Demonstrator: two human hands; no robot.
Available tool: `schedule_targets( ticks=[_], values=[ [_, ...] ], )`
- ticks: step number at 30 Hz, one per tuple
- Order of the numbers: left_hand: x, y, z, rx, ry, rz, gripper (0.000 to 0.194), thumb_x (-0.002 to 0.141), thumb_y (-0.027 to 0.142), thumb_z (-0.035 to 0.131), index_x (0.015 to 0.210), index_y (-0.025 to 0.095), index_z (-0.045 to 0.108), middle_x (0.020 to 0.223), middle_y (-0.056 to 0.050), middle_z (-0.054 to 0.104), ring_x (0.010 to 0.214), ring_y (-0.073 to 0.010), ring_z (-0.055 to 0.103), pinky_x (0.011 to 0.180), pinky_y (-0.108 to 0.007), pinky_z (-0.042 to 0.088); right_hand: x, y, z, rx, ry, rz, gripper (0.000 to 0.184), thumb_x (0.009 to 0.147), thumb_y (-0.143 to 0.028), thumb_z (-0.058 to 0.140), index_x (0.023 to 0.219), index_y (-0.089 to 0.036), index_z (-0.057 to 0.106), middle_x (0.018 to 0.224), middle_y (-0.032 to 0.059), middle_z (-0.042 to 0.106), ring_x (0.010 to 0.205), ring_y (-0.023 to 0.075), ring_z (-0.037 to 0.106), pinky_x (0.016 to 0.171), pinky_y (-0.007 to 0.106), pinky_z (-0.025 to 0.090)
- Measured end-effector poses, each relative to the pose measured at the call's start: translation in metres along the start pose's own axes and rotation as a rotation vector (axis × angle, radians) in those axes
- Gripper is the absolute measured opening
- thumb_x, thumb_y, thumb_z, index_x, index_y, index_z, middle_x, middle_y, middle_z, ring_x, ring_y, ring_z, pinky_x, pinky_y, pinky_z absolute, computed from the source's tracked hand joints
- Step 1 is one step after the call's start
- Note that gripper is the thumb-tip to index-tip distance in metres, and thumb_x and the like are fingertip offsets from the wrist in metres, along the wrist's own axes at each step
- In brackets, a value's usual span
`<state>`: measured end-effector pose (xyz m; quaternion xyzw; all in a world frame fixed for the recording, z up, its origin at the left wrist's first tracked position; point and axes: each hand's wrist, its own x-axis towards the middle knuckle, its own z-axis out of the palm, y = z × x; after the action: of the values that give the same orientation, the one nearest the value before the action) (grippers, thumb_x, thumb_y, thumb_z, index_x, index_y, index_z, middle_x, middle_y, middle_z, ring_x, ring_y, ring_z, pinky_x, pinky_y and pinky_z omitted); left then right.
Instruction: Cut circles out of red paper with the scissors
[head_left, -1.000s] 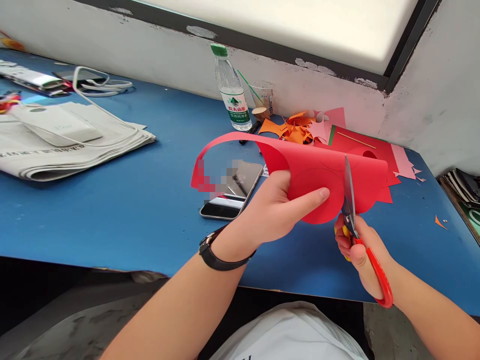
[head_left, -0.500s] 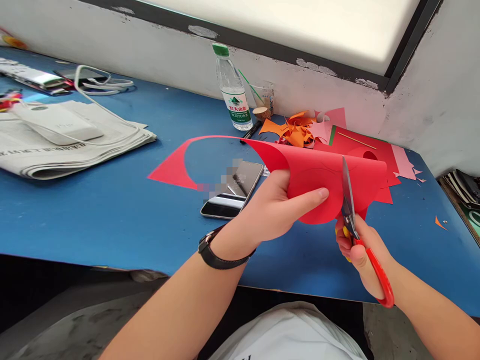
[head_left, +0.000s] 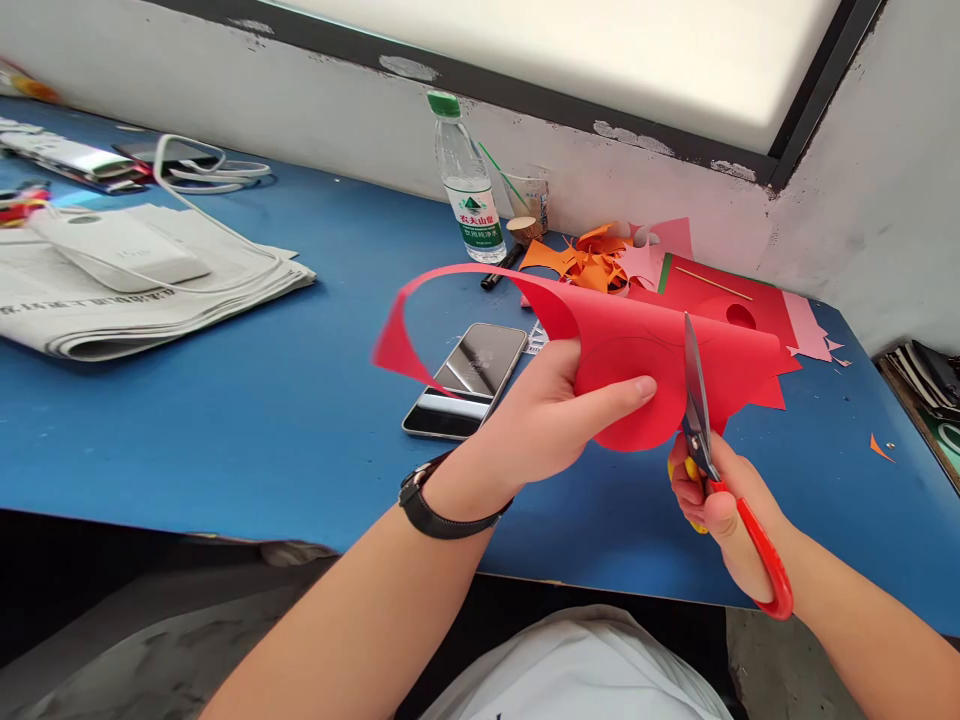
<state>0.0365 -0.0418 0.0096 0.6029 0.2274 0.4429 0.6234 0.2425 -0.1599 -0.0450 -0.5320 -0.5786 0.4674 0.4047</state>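
Note:
A sheet of red paper (head_left: 630, 350), curled over and faintly marked with a curved line, is pinched in my left hand (head_left: 555, 420), thumb on top and fingers hidden beneath. From its left end a thin cut strip (head_left: 401, 320) loops out over a phone (head_left: 472, 375). My right hand (head_left: 727, 500) grips scissors (head_left: 697, 400) with red and yellow handles. One blade lies in front of the paper, pointing up and away; the other blade is hidden behind it. A rounded cut edge of the paper hangs just left of the blades.
Behind the paper stand a water bottle (head_left: 472, 190) and a cup (head_left: 531, 195). Orange scraps (head_left: 592, 262) and red and pink sheets (head_left: 765, 300) lie at the back right. Folded newspapers (head_left: 247, 290) with a white device (head_left: 142, 245) and cable occupy the left.
The loose strip's left end has swung to the right and curled closer. Both hands and the scissors stay almost in the same place.

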Motion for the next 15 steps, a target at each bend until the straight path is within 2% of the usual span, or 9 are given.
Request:
schedule_targets(
  ticks=[5, 11, 15],
  values=[
    [0.0004, 0.0013, 0.0002, -0.021, -0.003, 0.003, 0.012, 0.091, 0.029, 0.091, 0.092, 0.019, 0.084, 0.092, -0.003, 0.084, 0.079, -0.0175, 0.073, 0.066, -0.022, 0.061, -0.0003, 0.004, -0.0043, 0.051, -0.043, 0.029, 0.088, 0.081, -0.109, 0.058, 0.12, -0.029, 0.057, 0.084, -0.0059, 0.041, 0.065, 0.0152, 0.029, 0.06, 0.034, 0.024],
    [0.0002, 0.0024, 0.0006, -0.038, -0.01, 0.02, 0.005, 0.092, 0.022, 0.088, 0.089, 0.02, 0.085, 0.086, 0.0, 0.083, 0.076, -0.0153, 0.072, 0.064, -0.02, 0.06, -0.001, 0.0014, -0.0067, -0.005, -0.035, -0.009, 0.086, 0.085, -0.108, 0.054, 0.119, -0.029, 0.056, 0.082, -0.0056, 0.042, 0.065, 0.0157, 0.031, 0.06, 0.033, 0.024],
    [0.0003, 0.001, 0.0006, -0.047, -0.006, 0.024, 0.003, 0.091, 0.022, 0.088, 0.091, 0.02, 0.086, 0.09, -0.001, 0.084, 0.078, -0.0165, 0.073, 0.065, -0.021, 0.061, -0.0014, -0.0025, -0.0038, -0.017, 0.004, 0.005, 0.09, 0.082, -0.11, 0.052, 0.118, -0.028, 0.057, 0.082, -0.0054, 0.041, 0.066, 0.0157, 0.03, 0.059, 0.032, 0.025]
  ],
)
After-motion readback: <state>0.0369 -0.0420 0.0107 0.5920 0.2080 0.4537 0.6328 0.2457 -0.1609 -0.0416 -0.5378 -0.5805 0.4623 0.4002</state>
